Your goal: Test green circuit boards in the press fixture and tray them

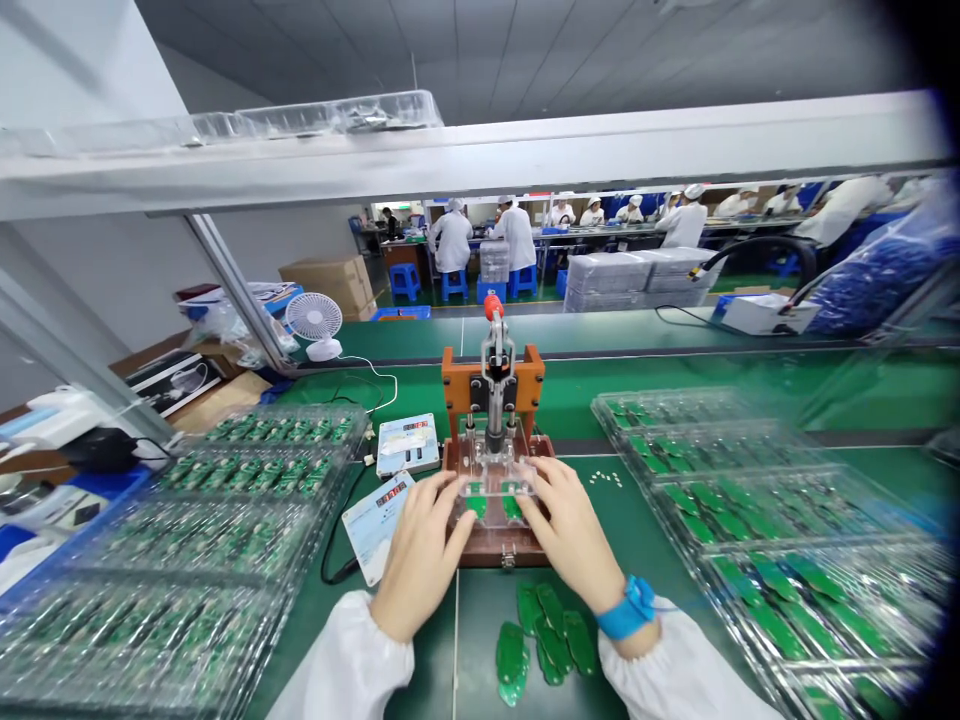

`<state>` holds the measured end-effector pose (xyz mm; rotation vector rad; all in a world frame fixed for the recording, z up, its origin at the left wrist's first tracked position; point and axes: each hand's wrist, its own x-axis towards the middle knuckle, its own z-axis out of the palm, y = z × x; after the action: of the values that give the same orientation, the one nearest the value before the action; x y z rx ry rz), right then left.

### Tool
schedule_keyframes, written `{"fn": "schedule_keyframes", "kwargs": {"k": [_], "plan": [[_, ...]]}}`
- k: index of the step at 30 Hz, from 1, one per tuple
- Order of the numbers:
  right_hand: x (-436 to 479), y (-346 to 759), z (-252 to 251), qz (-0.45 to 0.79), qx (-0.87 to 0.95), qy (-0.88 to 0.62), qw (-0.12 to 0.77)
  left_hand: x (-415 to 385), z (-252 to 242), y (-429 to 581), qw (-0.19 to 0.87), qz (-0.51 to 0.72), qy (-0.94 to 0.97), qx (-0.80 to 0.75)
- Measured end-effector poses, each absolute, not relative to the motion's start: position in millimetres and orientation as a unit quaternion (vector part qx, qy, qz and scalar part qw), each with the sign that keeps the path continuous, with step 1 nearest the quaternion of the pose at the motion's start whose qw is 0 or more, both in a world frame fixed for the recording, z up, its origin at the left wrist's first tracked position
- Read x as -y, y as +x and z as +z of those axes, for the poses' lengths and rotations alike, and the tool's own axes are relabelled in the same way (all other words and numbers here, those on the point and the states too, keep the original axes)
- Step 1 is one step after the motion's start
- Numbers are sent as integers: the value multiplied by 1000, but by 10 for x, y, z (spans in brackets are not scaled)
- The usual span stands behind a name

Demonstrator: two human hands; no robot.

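At the orange-framed metal toggle-clamp fixture (495, 437), seat both flat green circuit boards (476, 507) level with your left hand (424, 548) and right hand (571, 527), whose grip cannot be told.

One head-worn view looks forward and down, close above the bench (435, 655), right edge seemingly blocked.
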<state>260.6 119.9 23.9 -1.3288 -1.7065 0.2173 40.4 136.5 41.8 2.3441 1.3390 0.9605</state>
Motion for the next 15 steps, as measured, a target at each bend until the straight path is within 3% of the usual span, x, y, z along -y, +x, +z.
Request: {"fn": "schedule_keyframes", "kwargs": {"k": [4, 12, 15], "plan": [[-1281, 2568, 308, 132, 698, -537, 454, -1522, 322, 485, 108, 312, 826, -457], [-962, 2590, 583, 293, 624, -543, 479, -1286, 179, 363, 177, 447, 716, -506], [-688, 2510, 544, 359, 590, -531, 491, -1044, 85, 322, 224, 418, 698, -537]]}}
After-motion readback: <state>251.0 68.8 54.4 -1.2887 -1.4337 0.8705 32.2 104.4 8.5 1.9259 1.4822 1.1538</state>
